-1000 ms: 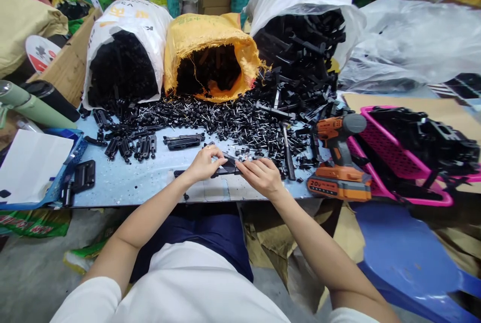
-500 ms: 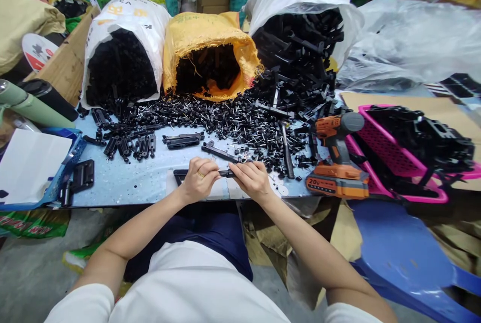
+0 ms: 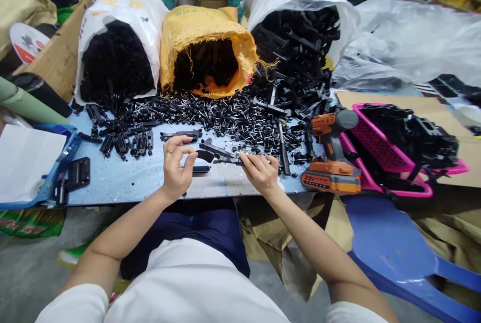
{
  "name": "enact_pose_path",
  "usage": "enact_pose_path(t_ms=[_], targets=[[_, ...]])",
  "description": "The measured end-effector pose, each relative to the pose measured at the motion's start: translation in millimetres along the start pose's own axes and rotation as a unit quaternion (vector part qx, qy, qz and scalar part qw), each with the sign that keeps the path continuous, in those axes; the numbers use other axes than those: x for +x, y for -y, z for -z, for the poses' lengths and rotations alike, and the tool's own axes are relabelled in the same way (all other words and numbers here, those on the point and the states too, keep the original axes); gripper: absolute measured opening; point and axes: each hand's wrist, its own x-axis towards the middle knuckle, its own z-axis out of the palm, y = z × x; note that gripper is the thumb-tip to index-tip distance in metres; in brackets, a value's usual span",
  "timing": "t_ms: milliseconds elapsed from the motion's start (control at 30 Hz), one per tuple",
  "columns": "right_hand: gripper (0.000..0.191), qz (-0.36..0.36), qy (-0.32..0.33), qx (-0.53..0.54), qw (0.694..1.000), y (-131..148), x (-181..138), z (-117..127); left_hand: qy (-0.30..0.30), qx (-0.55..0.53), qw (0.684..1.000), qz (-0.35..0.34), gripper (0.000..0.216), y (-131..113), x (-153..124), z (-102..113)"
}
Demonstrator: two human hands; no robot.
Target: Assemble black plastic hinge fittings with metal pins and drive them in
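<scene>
My right grip point(image 3: 261, 170) pinches a black part point(image 3: 227, 162) by its end, probably keeping its length exposed toward my left grip point(image 3: 178, 166), curled nearby; can't tell whether that holds anything. Hammer point(image 3: 283, 150) just rightward, presumably for reach.

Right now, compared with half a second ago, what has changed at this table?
The bare left hand has moved left and the bare right hand right, opening a wider gap between them. The right hand grips a slim black part; whether the left hand holds anything is unclear. The orange-and-black cordless drill and frayed yellow woven sack stay where they were.
</scene>
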Motion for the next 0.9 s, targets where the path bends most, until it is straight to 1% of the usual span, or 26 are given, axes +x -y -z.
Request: enact_pose_path(t_ms=[67, 133, 233, 300, 333, 400, 467, 500, 567, 600, 667, 733, 800, 900], targets=[[0.032, 0.001, -0.022, -0.020, 1.000, -1, 2, 2, -0.014, -0.022, 0.997, 0.078, 0.017, 4, -2, -5], [0.033, 0.001, -0.032, -0.036, 0.999, -4, 5, 2, -0.022, -0.056, 0.990, 0.125, 0.019, 9, -6, -8], [0.032, -0.010, -0.021, -0.041, 0.999, -8, 11, 1, -0.012, -0.126, 0.970, 0.205, 0.019, 17, -14, -13], [0.032, -0.023, -0.003, -0.025, 0.999, -7, 16, 1, -0.010, -0.171, 0.950, 0.262, 0.018, 22, -17, -18], [0.032, -0.029, 0.005, -0.011, 1.000, -4, 18, 2, -0.009, -0.192, 0.938, 0.287, 0.023, 24, -19, -23], [0.032, -0.040, 0.010, 0.017, 0.999, 5, 23, 2, -0.002, -0.240, 0.913, 0.330, 0.042, 27, -21, -35], [0.032, -0.042, -0.002, 0.039, 0.998, 19, 27, 3, 0.024, -0.287, 0.881, 0.376, 0.059, 26, -24, -49], [0.032, -0.039, -0.010, 0.047, 0.998, 26, 28, 4, 0.038, -0.307, 0.863, 0.399, 0.064, 25, -25, -55], [0.031, -0.029, -0.024, 0.062, 0.997, 38, 30, 4, 0.052, -0.336, 0.835, 0.433, 0.067, 21, -27, -65], [0.031, -0.026, -0.029, 0.071, 0.997, 43, 30, 5, 0.049, -0.345, 0.828, 0.439, 0.067, 19, -28, -68], [0.032, -0.029, -0.034, 0.091, 0.995, 49, 32, 7, 0.038, -0.355, 0.832, 0.425, 0.067, 15, -29, -70], [0.031, -0.034, -0.034, 0.114, 0.992, 52, 34, 10, 0.036, -0.355, 0.849, 0.389, 0.069, 12, -31, -68], [0.025, -0.031, -0.029, 0.131, 0.990, 53, 37, 14, 0.045, -0.348, 0.867, 0.353, 0.071, 9, -32, -65], [0.019, 0.003, -0.023, 0.124, 0.992, 53, 42, 19, 0.051, -0.330, 0.883, 0.329, 0.072, 5, -34, -63]])
